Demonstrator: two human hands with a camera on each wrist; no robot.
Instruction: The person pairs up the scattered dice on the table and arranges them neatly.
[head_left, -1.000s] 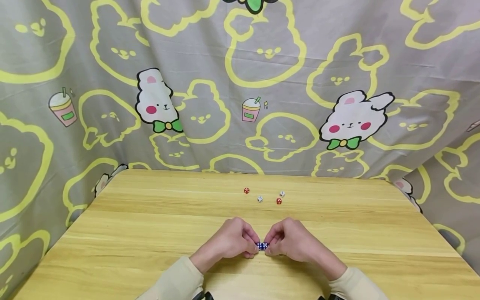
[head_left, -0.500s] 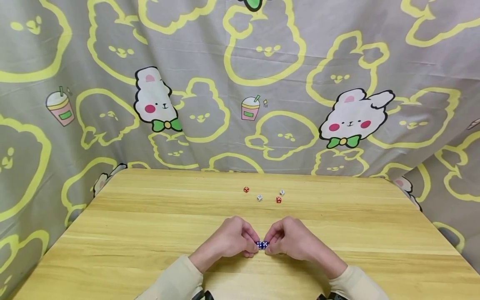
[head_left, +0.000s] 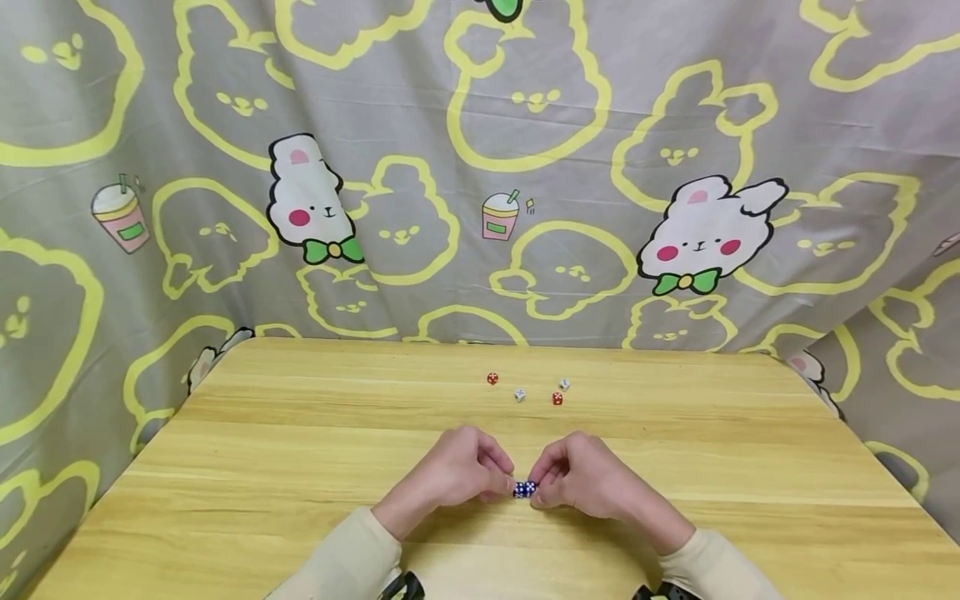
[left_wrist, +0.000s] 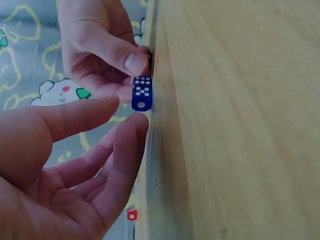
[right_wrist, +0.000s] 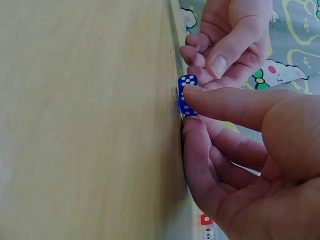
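Note:
Two blue dice (head_left: 524, 490) with white pips sit side by side, end to end, at or just above the tabletop. My right hand (head_left: 588, 477) pinches the right-hand blue die between thumb and fingertips. The thumb partly covers the dice (right_wrist: 187, 102) in the right wrist view. My left hand (head_left: 459, 468) is just left of the pair. In the left wrist view its thumb and fingers (left_wrist: 129, 145) are spread apart, with a small gap to the near end of the dice (left_wrist: 142, 95).
Farther back on the wooden table (head_left: 300, 417) lie two red dice (head_left: 557, 398) and two white dice (head_left: 520, 395), loosely scattered. A grey patterned curtain (head_left: 420, 250) hangs behind the table and along both sides.
My left hand has let go of the blue dice and drawn slightly left and back, its fingers parting. The right hand and the dice stay almost where they were.

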